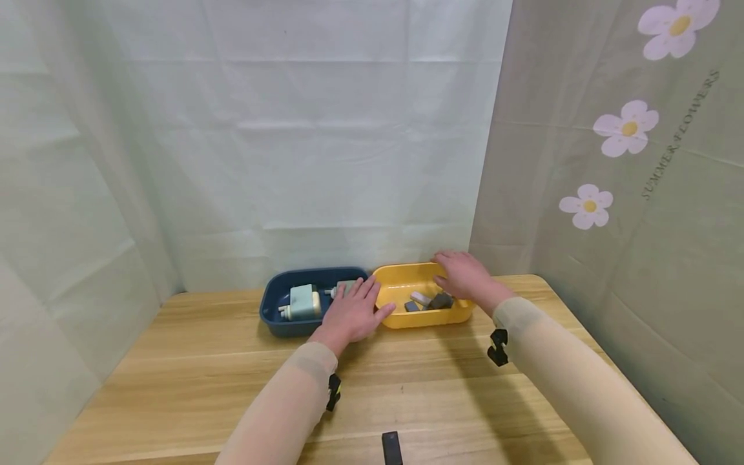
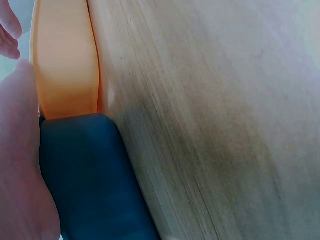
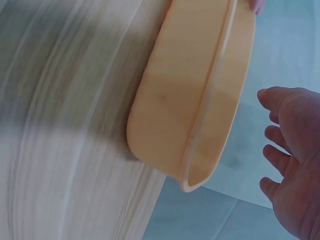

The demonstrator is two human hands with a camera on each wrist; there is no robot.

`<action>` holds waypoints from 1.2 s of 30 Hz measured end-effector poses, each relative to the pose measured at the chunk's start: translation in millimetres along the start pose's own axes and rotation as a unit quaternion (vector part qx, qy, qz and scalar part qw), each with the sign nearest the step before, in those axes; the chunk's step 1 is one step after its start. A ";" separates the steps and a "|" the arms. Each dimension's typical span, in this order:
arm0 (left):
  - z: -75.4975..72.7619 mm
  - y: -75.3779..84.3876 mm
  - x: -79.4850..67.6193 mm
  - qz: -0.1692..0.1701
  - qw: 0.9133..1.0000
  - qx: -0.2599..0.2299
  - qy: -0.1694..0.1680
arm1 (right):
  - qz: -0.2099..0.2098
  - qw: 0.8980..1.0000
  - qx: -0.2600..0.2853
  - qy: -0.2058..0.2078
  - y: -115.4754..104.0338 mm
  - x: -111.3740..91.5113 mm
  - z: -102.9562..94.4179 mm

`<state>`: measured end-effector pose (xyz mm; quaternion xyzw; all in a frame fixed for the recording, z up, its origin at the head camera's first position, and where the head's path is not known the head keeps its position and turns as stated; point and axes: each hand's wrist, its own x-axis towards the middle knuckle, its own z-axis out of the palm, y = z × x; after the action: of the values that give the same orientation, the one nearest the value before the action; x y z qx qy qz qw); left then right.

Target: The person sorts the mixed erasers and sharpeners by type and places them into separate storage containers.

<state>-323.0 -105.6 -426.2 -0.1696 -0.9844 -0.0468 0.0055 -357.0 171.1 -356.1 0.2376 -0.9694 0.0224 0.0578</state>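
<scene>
My left hand point(image 1: 351, 314) lies with straight, spread fingers over the spot where a dark blue bin point(image 1: 314, 328) and a yellow bin point(image 1: 424, 319) meet; contact with the rims is hard to tell. Over the right end of the yellow bin hovers my right hand point(image 1: 465, 276), apart from its rim in the right wrist view, fingers loose and holding nothing. The blue bin contains a pale blue boxy object point(image 1: 302, 301) with a thin spout-like end and a greyer one, partly hidden by my left hand. Inside the yellow bin are a dark grey lump point(image 1: 442, 301), a light bar point(image 1: 420, 298) and a small blue-grey block point(image 1: 411, 306).
Both bins stand at the back of the wooden table point(image 1: 203, 387), close to a pale hanging cloth point(image 1: 325, 161). A flowered curtain point(image 1: 651, 258) borders the right side. A black bar-shaped object point(image 1: 392, 447) shows at the near edge of the view.
</scene>
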 end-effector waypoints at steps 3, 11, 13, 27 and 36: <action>-0.8 0.2 -0.3 0.000 1.000 -0.001 -0.002 | -0.005 1.000 0.001 -0.004 1.2 -4.5 0.4; -0.5 1.3 -0.1 -0.001 1.000 -0.006 -0.003 | -0.013 1.000 0.013 0.007 6.2 -15.3 3.9; -0.7 1.6 -0.3 -0.001 1.000 -0.006 -0.003 | -0.014 1.000 0.016 0.009 7.6 -17.4 5.1; 0.1 0.7 0.9 0.000 1.000 -0.003 -0.003 | -0.037 0.998 0.021 0.042 3.0 -36.2 4.5; 1.3 7.5 -6.7 -0.006 1.000 0.000 -0.001 | -0.046 0.998 0.018 0.044 2.8 -50.8 6.2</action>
<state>-314.2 -100.7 -427.1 -0.1633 -0.9854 -0.0471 0.0043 -314.3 196.4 -368.6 0.2814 -0.9535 0.0479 0.0970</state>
